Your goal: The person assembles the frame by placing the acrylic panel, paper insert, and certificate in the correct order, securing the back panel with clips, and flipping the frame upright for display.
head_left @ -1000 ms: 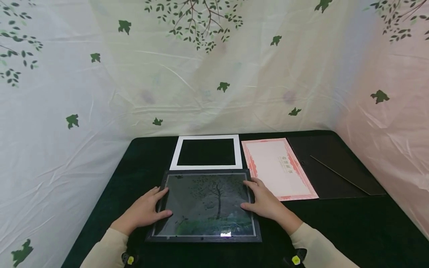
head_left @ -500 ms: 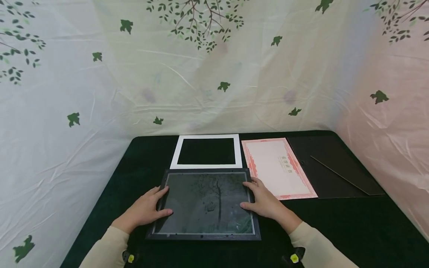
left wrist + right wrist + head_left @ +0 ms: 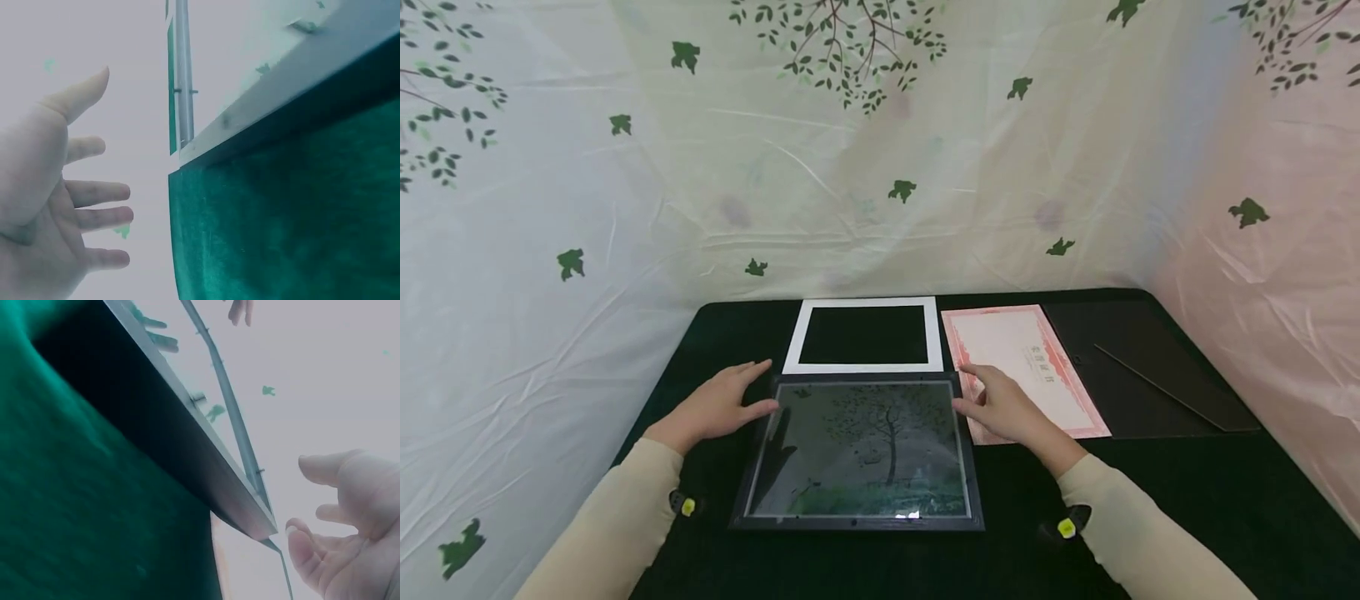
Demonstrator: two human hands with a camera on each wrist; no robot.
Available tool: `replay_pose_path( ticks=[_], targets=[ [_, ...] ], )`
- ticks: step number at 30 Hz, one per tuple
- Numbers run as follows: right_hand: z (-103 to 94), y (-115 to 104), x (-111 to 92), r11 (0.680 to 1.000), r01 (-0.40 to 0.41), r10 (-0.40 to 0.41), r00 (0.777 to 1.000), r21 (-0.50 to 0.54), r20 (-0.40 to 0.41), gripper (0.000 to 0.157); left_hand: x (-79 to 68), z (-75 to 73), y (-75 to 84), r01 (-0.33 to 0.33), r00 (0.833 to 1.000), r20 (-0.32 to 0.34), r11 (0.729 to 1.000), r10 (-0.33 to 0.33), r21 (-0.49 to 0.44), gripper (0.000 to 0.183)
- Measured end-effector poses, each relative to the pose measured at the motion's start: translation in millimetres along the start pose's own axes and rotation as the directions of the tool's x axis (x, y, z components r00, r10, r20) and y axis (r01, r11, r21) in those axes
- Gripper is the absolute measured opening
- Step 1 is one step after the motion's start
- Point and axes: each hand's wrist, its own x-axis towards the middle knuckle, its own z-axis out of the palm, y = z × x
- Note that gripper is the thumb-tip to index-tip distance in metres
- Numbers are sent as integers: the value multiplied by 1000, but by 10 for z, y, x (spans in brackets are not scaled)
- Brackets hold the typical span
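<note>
Dark rectangular frame, flat on the table, near its middle; glass full of tree-shaped reflections, contents hard to make out. Left hand, beside the frame's far left corner, fingers released and outstretched. Right hand, beside the far right corner, fingers likewise released; pink-bordered sheet partly hidden behind it, print too small to read. White mat, beyond the frame. Dark board, right of the sheet, outline faint; thin rod across it. Sleeves, cut off below.
</note>
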Motion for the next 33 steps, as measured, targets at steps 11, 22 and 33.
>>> replay_pose_path(
  ticks=[11,22,33],
  targets=[
    [-117,90,553,1000,-15,15,1000,-21,18,61,616,-22,-146,20,1000,6,1000,-20,-10,75],
    [45,261,996,989,-50,64,993,-142,95,64,978,105,-195,52,996,72,999,-52,-1,75],
    [193,175,1091,985,-73,94,987,-155,128,63,1103,208,-147,90,984,155,996,-89,-2,77]
  ],
)
